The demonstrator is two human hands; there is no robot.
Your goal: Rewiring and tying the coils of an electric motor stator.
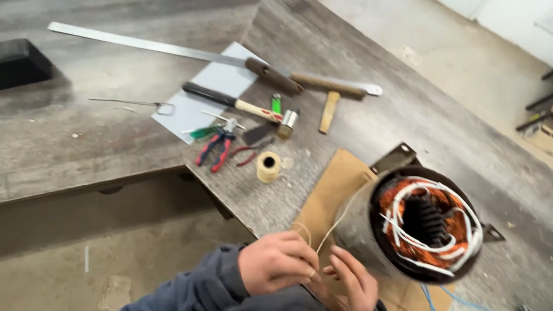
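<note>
1. Left hand (275, 262): closed in a loose fist, fingers pinched on a thin pale cord (337, 223). Dark blue sleeve (196, 298) runs off toward 7 o'clock.
2. Right hand (350, 289): open, palm up, fingers spread and slightly curled, just at 4 o'clock of the left hand. The cord's end seems to pass by its fingertips; cannot tell if it touches them.
3. Cord rises from the left hand toward 1 o'clock, up to the rim of the motor stator (425, 226).
4. Stator: dark round metal housing lying on its side, open end toward the camera, at 3 o'clock of the hands. Inside, copper-orange windings (455, 223) with white sleeved leads looped around the bore.
5. Stator rests on a sheet of brown cardboard (333, 187) laid on the grey workbench (361, 52).
6. At 12 o'clock of the hands, near: a small spool of pale twine (268, 166), upright.
7. Farther at 11–12 o'clock: red-handled pliers (216, 148), a hammer with pale handle (245, 108), a green lighter (276, 103), a wooden-handled tool (329, 111), all by a white sheet (215, 83).
8. A long metal ruler (137, 44) lies across the bench toward 10 o'clock; black box (4, 63) at the far end.
</note>
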